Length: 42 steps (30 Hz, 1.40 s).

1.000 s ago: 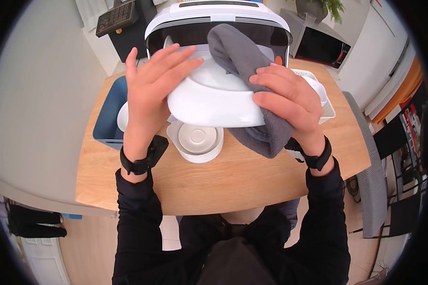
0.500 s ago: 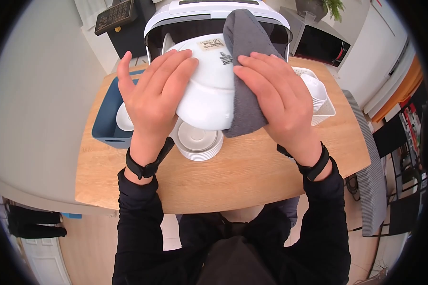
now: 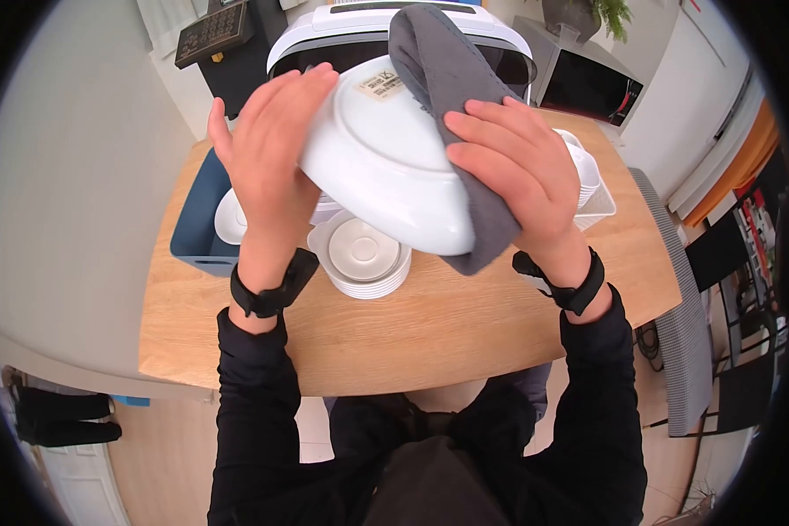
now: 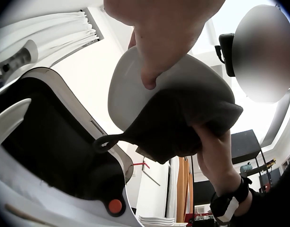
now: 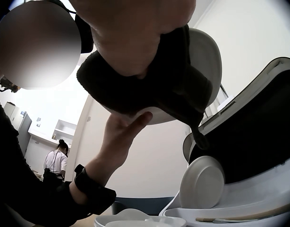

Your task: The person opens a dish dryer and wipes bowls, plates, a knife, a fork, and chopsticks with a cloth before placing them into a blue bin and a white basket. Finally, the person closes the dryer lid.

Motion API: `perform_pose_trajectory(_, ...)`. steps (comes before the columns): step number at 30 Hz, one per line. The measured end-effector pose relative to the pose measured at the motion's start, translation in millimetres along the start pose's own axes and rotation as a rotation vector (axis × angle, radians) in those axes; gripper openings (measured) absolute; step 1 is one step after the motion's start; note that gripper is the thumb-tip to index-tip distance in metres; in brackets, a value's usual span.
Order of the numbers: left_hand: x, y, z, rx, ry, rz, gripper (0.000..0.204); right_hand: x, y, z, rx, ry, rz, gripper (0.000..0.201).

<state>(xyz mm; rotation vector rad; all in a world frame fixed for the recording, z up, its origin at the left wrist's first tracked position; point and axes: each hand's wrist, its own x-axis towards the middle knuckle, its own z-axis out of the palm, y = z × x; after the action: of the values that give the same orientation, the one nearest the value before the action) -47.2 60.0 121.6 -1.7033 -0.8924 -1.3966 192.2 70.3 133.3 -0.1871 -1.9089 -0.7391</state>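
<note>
A white shallow bowl point(image 3: 386, 167) is held up over the table with its labelled underside facing the head camera. My left hand point(image 3: 276, 149) grips its left edge, fingers outside and thumb on the inner face, as the left wrist view shows. At the opposite side, my right hand point(image 3: 522, 167) holds a grey cloth point(image 3: 451, 74) wrapped over the rim. Inside the bowl, the cloth point(image 4: 183, 118) spreads across much of the surface, and its hanging loop dangles free. Below the bowl stands a stack of white dishes point(image 3: 364, 272) with a smaller dish on top.
Behind stands a white cabinet point(image 3: 368, 26) with a dark lid raised; a white plate point(image 5: 202, 182) leans inside it. To the left is a blue basket point(image 3: 193, 237) with a white dish. A white basket point(image 3: 607, 209) with stacked bowls sits right, near a microwave point(image 3: 592, 85).
The bowl has turned in my hands, its underside coming into view and its lower edge swinging right. My right hand and the cloth have shifted along the rim.
</note>
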Motion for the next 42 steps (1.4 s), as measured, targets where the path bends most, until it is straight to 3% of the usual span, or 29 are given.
perform_pose_trajectory(1, -0.8, -5.7, 1.9, -0.04, -0.013, -0.039, 0.035, -2.5, 3.6, -2.9, 0.029, -0.004, -0.013, 0.02)
perform_pose_trajectory(5, -7.4, -15.2, 1.8, -0.225, -0.109, 0.068, 0.034, -12.5, 14.4, -3.5, 0.233, -0.068, 0.041, 0.022)
perform_pose_trajectory(8, -9.6, -8.9, -0.2, -0.191, -0.178, 0.023, 0.03, -13.0, 22.9, -4.1, 0.195, -0.086, 0.093, 0.023)
perform_pose_trajectory(14, -6.9, 8.4, -4.6, 0.008, -0.137, 0.065, 0.029, -14.0, 16.2, -8.3, 0.022, -0.087, 0.065, 0.025)
perform_pose_trajectory(21, -7.6, 25.6, -7.1, 0.098, -0.087, 0.084, 0.025, -0.9, -26.9, 5.2, -0.205, -0.099, 0.13, 0.026)
perform_pose_trajectory(27, -7.4, 10.1, -5.6, -0.104, 0.063, 0.08, 0.035, 8.3, -18.0, 9.3, -0.021, -0.005, 0.136, 0.03)
perform_pose_trajectory(31, -5.3, 8.2, -2.9, -0.311, 0.022, -0.159, 0.041, 10.8, -14.3, -1.8, 0.083, 0.002, 0.194, 0.033)
perform_pose_trajectory(36, -2.9, -7.0, 0.9, -0.579, -0.063, -0.332, 0.03, -0.2, -3.5, -10.9, 0.325, -0.036, 0.44, 0.035)
perform_pose_trajectory(39, -6.2, -7.3, -2.8, -0.608, -0.235, -0.393, 0.018, -10.1, 5.3, -12.0, 0.399, -0.038, 0.578, 0.035)
perform_pose_trajectory(42, -11.8, -4.1, 4.4, -0.521, -0.119, -0.318, 0.012, -18.8, 12.3, -5.1, 0.427, -0.001, 0.811, 0.037)
